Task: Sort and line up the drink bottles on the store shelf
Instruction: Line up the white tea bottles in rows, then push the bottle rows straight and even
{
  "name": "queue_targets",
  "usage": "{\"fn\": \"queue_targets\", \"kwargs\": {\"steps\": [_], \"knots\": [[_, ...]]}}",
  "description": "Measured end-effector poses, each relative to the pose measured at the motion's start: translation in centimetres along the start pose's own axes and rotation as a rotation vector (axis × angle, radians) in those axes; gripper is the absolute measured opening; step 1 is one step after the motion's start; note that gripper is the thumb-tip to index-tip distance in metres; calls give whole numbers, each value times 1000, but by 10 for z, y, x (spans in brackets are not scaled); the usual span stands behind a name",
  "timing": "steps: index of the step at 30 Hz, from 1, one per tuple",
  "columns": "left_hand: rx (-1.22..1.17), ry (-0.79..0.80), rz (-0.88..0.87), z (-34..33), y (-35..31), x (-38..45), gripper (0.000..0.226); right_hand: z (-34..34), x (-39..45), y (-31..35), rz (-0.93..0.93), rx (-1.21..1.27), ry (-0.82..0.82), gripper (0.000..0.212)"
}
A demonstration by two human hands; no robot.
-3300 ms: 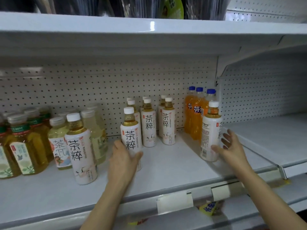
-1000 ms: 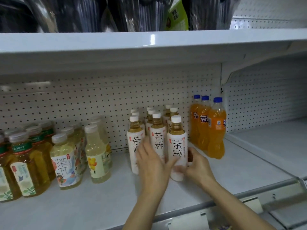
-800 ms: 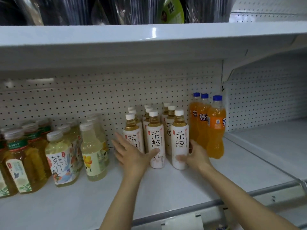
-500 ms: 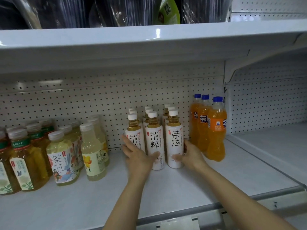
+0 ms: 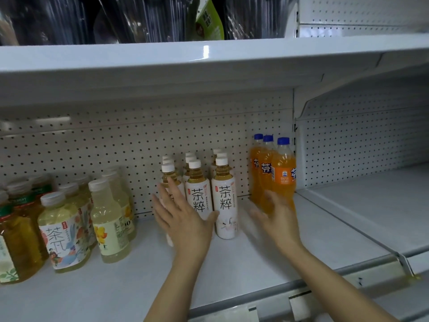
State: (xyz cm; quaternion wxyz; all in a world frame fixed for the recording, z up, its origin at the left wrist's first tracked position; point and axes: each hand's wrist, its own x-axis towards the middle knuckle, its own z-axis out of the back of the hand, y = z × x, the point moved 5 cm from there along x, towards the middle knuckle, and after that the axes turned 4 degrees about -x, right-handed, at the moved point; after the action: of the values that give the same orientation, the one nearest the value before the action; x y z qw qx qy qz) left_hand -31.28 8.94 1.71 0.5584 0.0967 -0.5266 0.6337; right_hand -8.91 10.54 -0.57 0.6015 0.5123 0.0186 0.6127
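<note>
I see three short rows of white-label tea bottles (image 5: 224, 201) standing upright mid-shelf (image 5: 232, 263), against the far pegboard. My left hand (image 5: 185, 223) has its fingers spread flat in front of the left and middle front bottles; whether they touch I cannot tell. My right hand (image 5: 277, 219) is open and blurred, holding nothing, just in front of the orange soda bottles (image 5: 282, 175) to the right. Full bottles like these should feel heavy and stiff, with slick wrap labels and a tendency to tip. I'd take hold low around the body, not by the cap.
</note>
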Motion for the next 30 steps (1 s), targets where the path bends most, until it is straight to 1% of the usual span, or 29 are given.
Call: {"fn": "queue_targets", "kwargs": {"steps": [1,2,3,6,8,10,12,13,15,17,19,21,23,26,30], "knots": [[-15,-34,-70,0,-13,-2,144,13,1,-9,0,-7,-95,63],[-32,-55,-128,-1,-27,-4,141,24,3,-17,-11,-12,-148,64],[-43,-61,-178,-4,-42,-7,138,31,8,-27,-35,-12,-165,66],[-110,4,-303,-20,-86,-19,129,33,24,-54,-109,-47,-84,75],[-170,84,-337,-38,-104,-27,125,28,33,-67,-151,-60,-15,83],[-169,160,-346,-58,-114,-33,124,24,39,-76,-219,-26,50,93],[-153,241,-328,-77,-119,-39,124,19,45,-81,-269,39,118,99],[-162,288,-305,-86,-121,-40,124,17,48,-81,-272,81,145,96],[-194,362,-254,-102,-123,-40,122,13,52,-82,-276,148,173,80],[-226,445,-193,-117,-126,-35,123,10,54,-83,-255,132,200,61],[-267,536,-148,-135,-128,-27,127,5,56,-82,-241,153,231,54],[-301,618,-115,-153,-130,-18,131,0,57,-81,-277,297,258,51],[-329,697,-96,-168,-130,-10,134,-3,58,-80,-289,349,274,44],[-412,817,-83,-182,-130,-3,128,-8,61,-84,-278,342,332,48],[-457,867,-81,-188,-130,-4,115,-11,62,-87,-258,301,362,57]]}}
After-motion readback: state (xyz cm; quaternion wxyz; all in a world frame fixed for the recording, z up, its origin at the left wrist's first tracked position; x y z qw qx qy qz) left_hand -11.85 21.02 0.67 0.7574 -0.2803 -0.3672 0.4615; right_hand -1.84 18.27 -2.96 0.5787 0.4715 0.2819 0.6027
